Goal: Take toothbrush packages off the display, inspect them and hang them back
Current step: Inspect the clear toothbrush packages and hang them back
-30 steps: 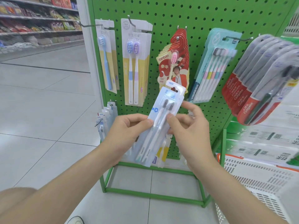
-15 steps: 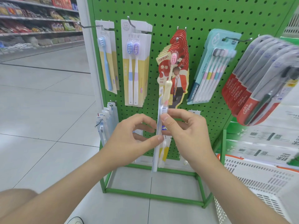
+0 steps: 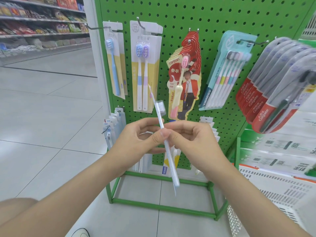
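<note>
Before the green pegboard (image 3: 213,17), the left hand (image 3: 142,139) and right hand (image 3: 196,141) pinch the toothbrush package (image 3: 172,170), turned from face-on to edge-on, top now leaning left.

Held toothbrush package (image 3: 172,166): edge-on, printed face not visible. Colgate packs (image 3: 266,103): blurred, cut by right edge. Lower-row packs (image 3: 164,165): mostly hidden.

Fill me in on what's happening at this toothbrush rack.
A person stands at a green pegboard display hung with toothbrushes. Their left hand and right hand both pinch one toothbrush package, which is off its hook and edge-on to the camera, bristles up. It looks like an inspection; the package is not yet hung back.
</note>
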